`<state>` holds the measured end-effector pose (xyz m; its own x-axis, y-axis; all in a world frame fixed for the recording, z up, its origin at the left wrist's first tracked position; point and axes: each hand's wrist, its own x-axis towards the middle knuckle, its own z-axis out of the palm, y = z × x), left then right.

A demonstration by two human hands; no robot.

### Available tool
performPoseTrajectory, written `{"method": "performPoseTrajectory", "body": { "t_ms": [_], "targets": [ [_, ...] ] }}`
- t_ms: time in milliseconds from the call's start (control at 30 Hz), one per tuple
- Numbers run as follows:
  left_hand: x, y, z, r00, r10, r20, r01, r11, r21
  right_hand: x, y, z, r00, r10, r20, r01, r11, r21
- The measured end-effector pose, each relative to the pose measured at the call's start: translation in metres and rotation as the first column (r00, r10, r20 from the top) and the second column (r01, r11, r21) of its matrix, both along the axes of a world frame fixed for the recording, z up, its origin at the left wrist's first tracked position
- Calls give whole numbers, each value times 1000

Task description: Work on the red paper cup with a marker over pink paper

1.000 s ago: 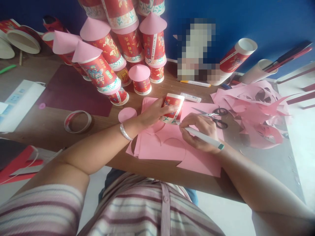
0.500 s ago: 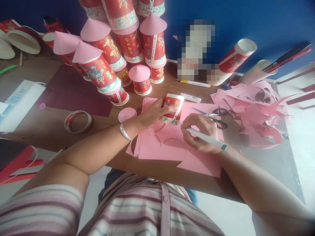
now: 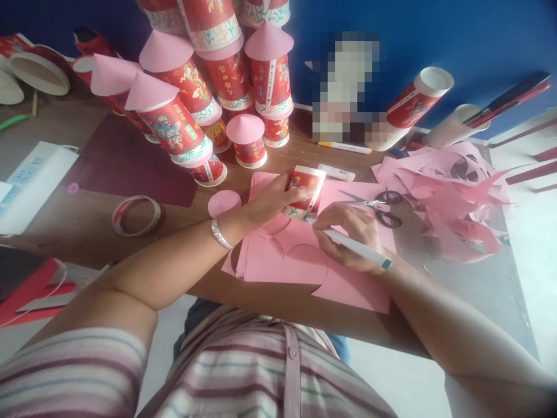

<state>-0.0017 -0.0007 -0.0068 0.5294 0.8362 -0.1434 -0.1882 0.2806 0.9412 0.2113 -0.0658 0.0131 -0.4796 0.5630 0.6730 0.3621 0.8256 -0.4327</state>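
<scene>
My left hand (image 3: 272,200) is wrapped round a red patterned paper cup (image 3: 303,184), thumb across its side. Green drawn strokes show on the cup's white band. In my right hand (image 3: 350,235) is a white marker (image 3: 361,247) with a green end, its tip at the cup's white band. Below both hands lie pink paper sheets (image 3: 300,267) with curved cut edges. Scissors (image 3: 378,203) with black handles rest on the paper just beyond my right hand. A white glue stick (image 3: 336,172) lies behind the cup.
Red paper cups with pink cone tops (image 3: 246,130) stand stacked at the back left. Pink paper scraps (image 3: 461,191) pile up at the right. A roll of tape (image 3: 136,215) and a pink paper disc (image 3: 224,204) lie at the left. A pen holder (image 3: 456,128) stands at the back right.
My right hand and the marker have shifted slightly left along the cup's white band. My left hand keeps the cup in nearly the same place.
</scene>
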Motion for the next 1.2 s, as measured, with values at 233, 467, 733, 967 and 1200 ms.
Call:
{"method": "performPoseTrajectory", "body": {
  "t_ms": [233,467,733,967,1200],
  "targets": [
    [0,-1,2,1000,-16,-9,16,1000,-5,2,1,-2,999,-19,28,18,1000,23],
    [0,1,-1,1000,-6,-4,6,1000,-4,2,2,-1,999,-31,33,31,999,15],
    [0,2,-1,999,-36,10,36,999,-1,3,2,-4,999,-47,17,47,999,23],
    [-1,2,-2,999,-37,-24,38,999,13,2,2,-4,998,-67,17,66,997,29],
    [-2,3,-3,998,-56,-13,56,998,40,3,3,-5,997,-68,29,68,998,19]
  ]
}}
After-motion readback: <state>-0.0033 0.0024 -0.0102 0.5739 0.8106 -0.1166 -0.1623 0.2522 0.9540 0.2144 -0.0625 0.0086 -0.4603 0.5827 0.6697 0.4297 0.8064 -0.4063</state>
